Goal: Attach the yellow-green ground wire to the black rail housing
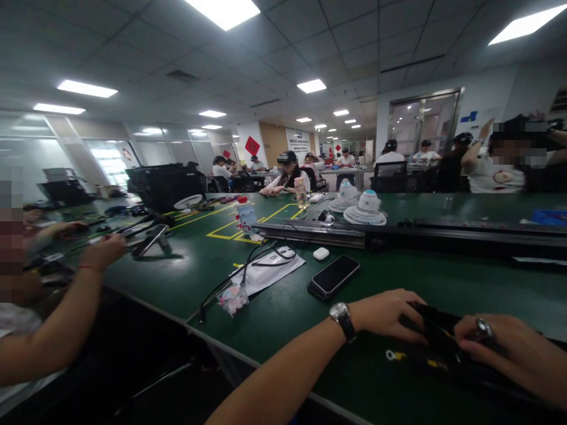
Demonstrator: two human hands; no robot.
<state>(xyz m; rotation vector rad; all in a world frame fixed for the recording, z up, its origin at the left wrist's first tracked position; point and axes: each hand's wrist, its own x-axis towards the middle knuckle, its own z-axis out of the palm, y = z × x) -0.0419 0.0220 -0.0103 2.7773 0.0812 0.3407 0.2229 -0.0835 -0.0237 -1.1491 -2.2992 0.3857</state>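
My left hand, with a watch on its wrist, is closed over the far end of a dark, cable-like bundle at the lower right. Beside it, my right hand, wearing a ring, has its fingers curled in on the same bundle. A metal ring terminal with a yellow sleeve sticks out just below my left hand. Most of the bundle is dark or covered by my fingers, so its exact kind is unclear. A smartphone lies beyond my left wrist, on a dark object.
Across the green table run long dark rails. Nearby are a white earbud case, a white sheet with black cables, a bottle and two white fans. A co-worker's hand works at the left.
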